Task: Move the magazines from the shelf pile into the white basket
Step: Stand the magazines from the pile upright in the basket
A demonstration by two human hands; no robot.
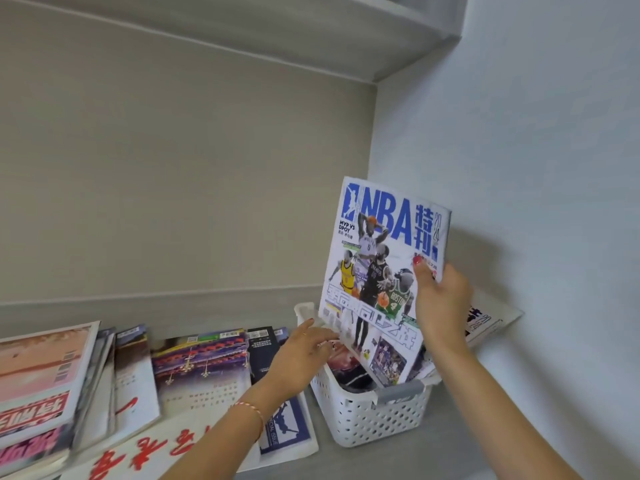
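My right hand (440,303) grips the right edge of an NBA magazine (377,271), a white cover with blue lettering and basketball players. It stands nearly upright, its lower edge down inside the white perforated basket (377,414). Other magazines sit in the basket behind and below it. My left hand (301,355) hovers over the basket's left rim, fingers spread, fingertips close to the magazine's lower left corner. A pile of magazines (197,368) is spread across the shelf to the left of the basket.
A thicker stack (41,386) lies at the far left of the shelf. A white sheet with red characters (145,452) rests in front. Another magazine (485,320) leans against the right wall behind the basket. An upper shelf (311,32) hangs overhead.
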